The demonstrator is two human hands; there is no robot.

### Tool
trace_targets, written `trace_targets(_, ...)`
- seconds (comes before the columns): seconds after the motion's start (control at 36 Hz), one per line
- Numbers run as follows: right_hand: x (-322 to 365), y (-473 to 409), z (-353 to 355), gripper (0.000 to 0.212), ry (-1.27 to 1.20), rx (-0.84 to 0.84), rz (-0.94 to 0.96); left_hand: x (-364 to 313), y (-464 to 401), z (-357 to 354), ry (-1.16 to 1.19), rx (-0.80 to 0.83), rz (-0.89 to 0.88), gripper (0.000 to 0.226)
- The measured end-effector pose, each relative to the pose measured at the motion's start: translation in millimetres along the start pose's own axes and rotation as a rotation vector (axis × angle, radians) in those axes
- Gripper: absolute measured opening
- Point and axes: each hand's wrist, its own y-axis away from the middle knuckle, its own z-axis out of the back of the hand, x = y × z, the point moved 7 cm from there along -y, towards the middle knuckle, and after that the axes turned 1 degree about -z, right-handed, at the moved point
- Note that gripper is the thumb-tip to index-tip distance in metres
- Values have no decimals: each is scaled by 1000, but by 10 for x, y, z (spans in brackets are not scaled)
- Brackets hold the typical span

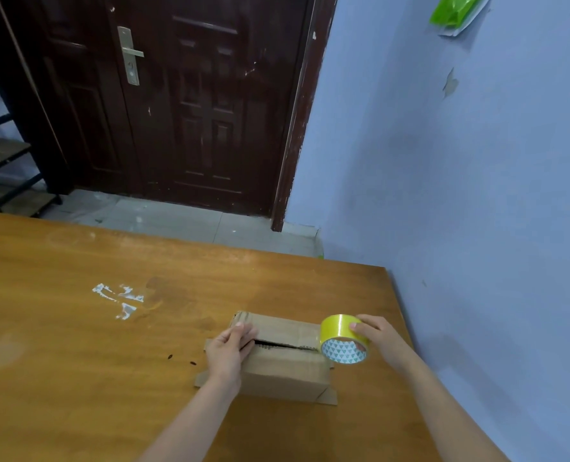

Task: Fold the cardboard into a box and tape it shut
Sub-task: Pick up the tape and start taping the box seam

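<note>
Both forearms reached over the wooden table (77, 328): left hand (230, 350) pressed flat on the cardboard box (283, 365), right hand (376, 335) gripping the tape roll (341, 338) at its gaping seam, likely to spring open if pressure eased.

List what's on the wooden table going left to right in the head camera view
White residue patch → left hand pressing the flaps → cardboard box → roll of yellow tape → right hand gripping the roll.
</note>
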Motion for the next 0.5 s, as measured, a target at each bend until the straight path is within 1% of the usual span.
trace_targets(0.08,-13,-23,-8,47,9,13,7,6,1,5,9,-25,-2,21)
trace_targets(0.19,-8,-42,-32,61,34,9,38,-34,-24,17,0,-73,-14,21)
trace_targets(0.22,-1,-46,-43,62,43,14,48,-53,-35,16,-2,-80,-18,21)
trace_targets(0.39,36,-79,-59,59,93,86,74,-133,-35,-6,-3,-104,-40,21)
trace_targets(0.5,45,-90,-13,50,120,87,61,-128,12,-40,-16,-119,-71,24)
